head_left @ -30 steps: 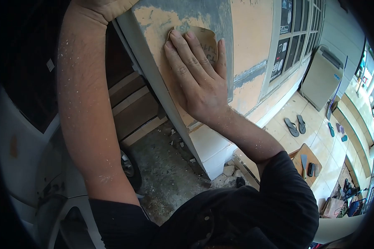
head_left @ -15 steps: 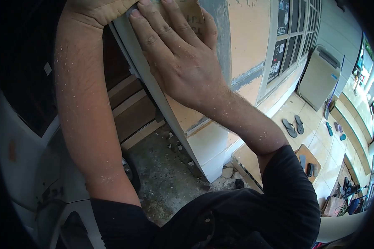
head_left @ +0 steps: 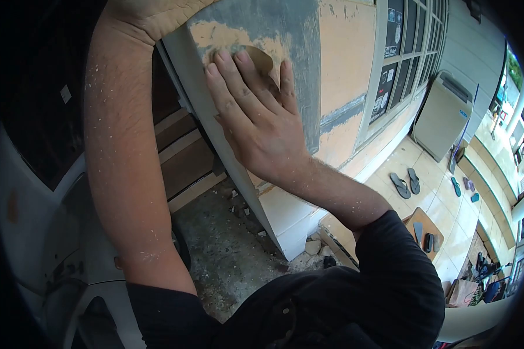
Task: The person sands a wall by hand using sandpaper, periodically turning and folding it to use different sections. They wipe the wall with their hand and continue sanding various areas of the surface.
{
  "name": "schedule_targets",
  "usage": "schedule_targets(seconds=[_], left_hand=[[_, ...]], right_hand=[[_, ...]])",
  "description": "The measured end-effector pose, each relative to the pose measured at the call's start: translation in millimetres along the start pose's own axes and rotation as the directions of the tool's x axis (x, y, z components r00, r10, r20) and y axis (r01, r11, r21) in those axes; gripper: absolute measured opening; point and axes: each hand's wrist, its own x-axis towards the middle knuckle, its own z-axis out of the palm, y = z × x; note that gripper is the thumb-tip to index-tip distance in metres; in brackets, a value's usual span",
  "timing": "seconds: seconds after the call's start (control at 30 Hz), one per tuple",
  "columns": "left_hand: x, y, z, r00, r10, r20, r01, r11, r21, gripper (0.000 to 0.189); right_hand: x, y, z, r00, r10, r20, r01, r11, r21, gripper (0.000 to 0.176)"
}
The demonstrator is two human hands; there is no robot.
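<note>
My right hand (head_left: 265, 131) presses a piece of sandpaper (head_left: 262, 60) against the wall pillar, its fingers stretched over the sheet and the thumb side partly hidden. Around the fingertips the pillar face (head_left: 300, 58) shows grey filler with worn peach patches. At the upper left, my left hand (head_left: 163, 16) is raised by the pillar's top edge. Its palm and wrist show, but its fingers are cut off by the frame. White dust specks dot both forearms.
Below the pillar lies rough concrete (head_left: 215, 262) with rubble. A silver car (head_left: 58, 244) stands at left. To the right are a barred window (head_left: 399, 70), a washing machine (head_left: 445, 113), grey sandals (head_left: 400, 185) and a small wooden stool (head_left: 422, 224) with tools on it.
My right hand has slid down the pillar with the sandpaper, uncovering the patchy surface above it. My left hand has shifted slightly right, and the whole view has moved a little.
</note>
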Motion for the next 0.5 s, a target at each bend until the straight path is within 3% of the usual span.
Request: schedule_targets(seconds=[0.03,0.07,0.13,0.17,0.2,0.23,0.37,0.43,0.5], left_hand=[[-2,1,10,0.983,-0.038,-0.181,0.022,0.996,-0.088,0.123],[-3,1,9,0.984,-0.036,-0.177,0.019,0.996,-0.091,0.123],[-5,2,8,0.995,-0.020,-0.102,0.034,0.990,0.137,0.122],[-6,3,6,0.994,-0.008,-0.110,0.024,0.990,0.141,0.122],[-6,5,3,0.994,-0.041,-0.105,0.043,0.999,0.024,0.121],[-4,4,1,0.992,-0.084,-0.093,0.075,0.992,-0.100,0.121],[-1,-2,-2,0.986,-0.031,-0.167,0.013,0.994,-0.105,0.121],[3,-6,-18,0.991,0.006,0.135,-0.012,0.999,0.048,0.122],[2,-3,-25,0.995,-0.010,0.101,0.007,0.999,0.037,0.121]], right_hand=[[-28,-2,1,0.996,0.051,0.072,-0.049,0.998,-0.037,0.062],[-65,-10,3,0.986,0.115,0.123,-0.120,0.992,0.033,0.062],[-97,-16,6,0.973,0.150,0.176,-0.169,0.981,0.094,0.062],[-100,-18,9,0.970,0.175,0.168,-0.180,0.984,0.014,0.063],[-101,-21,12,0.965,0.211,0.155,-0.204,0.977,-0.060,0.065],[-85,-18,11,0.965,0.236,0.114,-0.232,0.972,-0.045,0.068],[2,27,-6,0.954,0.300,0.006,-0.298,0.951,-0.079,0.079],[12,39,-7,0.976,0.212,-0.045,-0.214,0.974,-0.075,0.083],[-14,36,-11,0.977,0.212,-0.025,-0.213,0.975,-0.058,0.075]])
